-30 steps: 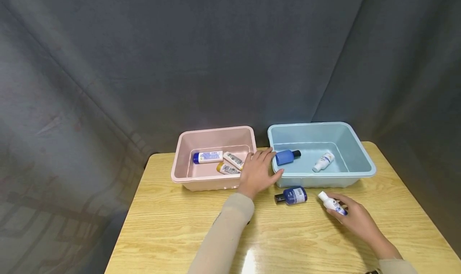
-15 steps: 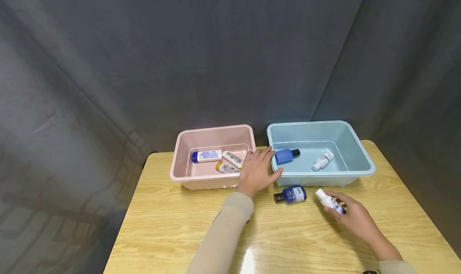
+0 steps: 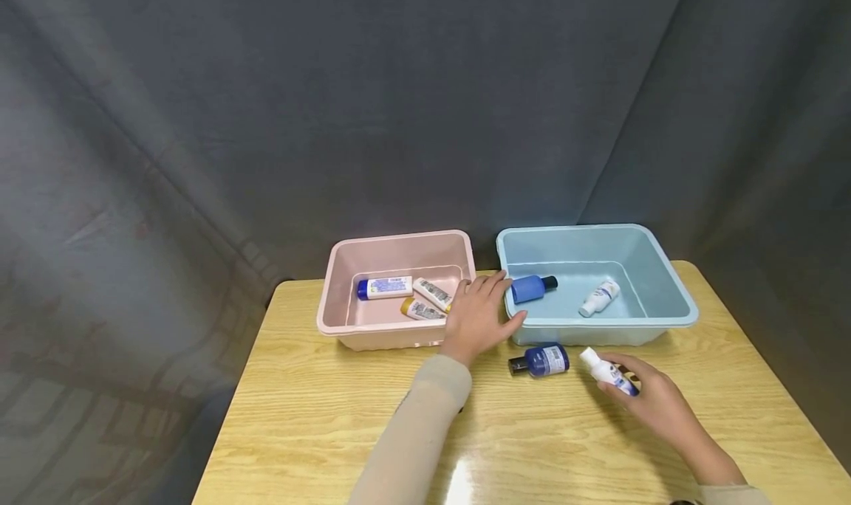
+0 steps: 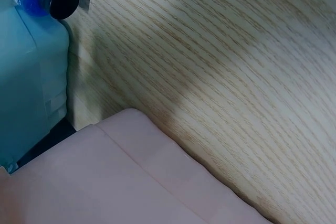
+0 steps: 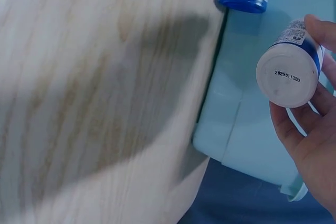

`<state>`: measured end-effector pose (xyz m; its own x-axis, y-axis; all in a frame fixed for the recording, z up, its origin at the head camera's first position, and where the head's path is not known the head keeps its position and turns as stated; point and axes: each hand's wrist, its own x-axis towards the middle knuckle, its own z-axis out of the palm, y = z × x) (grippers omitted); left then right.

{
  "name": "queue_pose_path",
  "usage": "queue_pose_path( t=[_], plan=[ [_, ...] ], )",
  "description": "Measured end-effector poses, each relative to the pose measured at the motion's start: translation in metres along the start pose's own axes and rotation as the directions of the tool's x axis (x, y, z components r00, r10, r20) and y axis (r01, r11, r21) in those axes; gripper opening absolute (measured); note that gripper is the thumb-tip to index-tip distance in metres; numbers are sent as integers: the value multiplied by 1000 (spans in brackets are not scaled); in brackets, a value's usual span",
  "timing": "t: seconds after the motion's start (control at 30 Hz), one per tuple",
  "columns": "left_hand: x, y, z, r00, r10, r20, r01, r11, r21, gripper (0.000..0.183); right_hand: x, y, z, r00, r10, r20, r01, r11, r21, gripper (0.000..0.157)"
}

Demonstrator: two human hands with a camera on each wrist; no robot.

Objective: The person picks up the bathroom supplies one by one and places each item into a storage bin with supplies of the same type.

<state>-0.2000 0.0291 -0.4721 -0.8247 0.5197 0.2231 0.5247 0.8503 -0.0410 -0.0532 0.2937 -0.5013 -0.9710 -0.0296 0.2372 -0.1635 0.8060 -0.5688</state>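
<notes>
My right hand (image 3: 654,402) grips a small white bottle (image 3: 606,372) with a white cap, tilted over the table in front of the blue bin (image 3: 598,334). In the right wrist view the date-stamped round end of this bottle (image 5: 287,75) faces the camera, thumb and fingers around its sides. My left hand (image 3: 473,320), fingers spread, lies over the gap between the pink bin (image 3: 388,331) and the blue bin, at their near rims. Between the hands, a dark blue bottle (image 3: 548,360) with a black cap lies on its side, close to the blue bin's front wall.
Inside the pink bin are a white tube with a blue cap (image 3: 385,288), a white tube (image 3: 432,294) and a yellow-capped one (image 3: 422,310). A blue bottle (image 3: 528,289) and a white bottle (image 3: 600,298) lie in the blue bin. Behind hangs a dark curtain (image 3: 412,121).
My right hand has shifted very slightly left with the white bottle. The left hand stays in place over the bins' rims; the head view shifts a little.
</notes>
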Motion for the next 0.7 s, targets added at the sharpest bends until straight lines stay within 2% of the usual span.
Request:
queue_pose_path(
  t=[0.37, 0.53, 0.7],
  plan=[
    [0, 0, 0, 1000, 3, -1, -3, 1000, 7, 71, 3, -13, -6, 991, -109, -77, 110, 994, 8, 49],
    [2, 0, 0, 1000, 5, -10, -5, 1000, 18, 71, 5, -17, -6, 964, -209, -167, 213, 977, 4, 56],
    [-2, 0, 1, 1000, 9, -5, -9, 1000, 15, 72, 9, -21, -4, 937, -262, -231, 276, 961, 30, 61]
  ],
)
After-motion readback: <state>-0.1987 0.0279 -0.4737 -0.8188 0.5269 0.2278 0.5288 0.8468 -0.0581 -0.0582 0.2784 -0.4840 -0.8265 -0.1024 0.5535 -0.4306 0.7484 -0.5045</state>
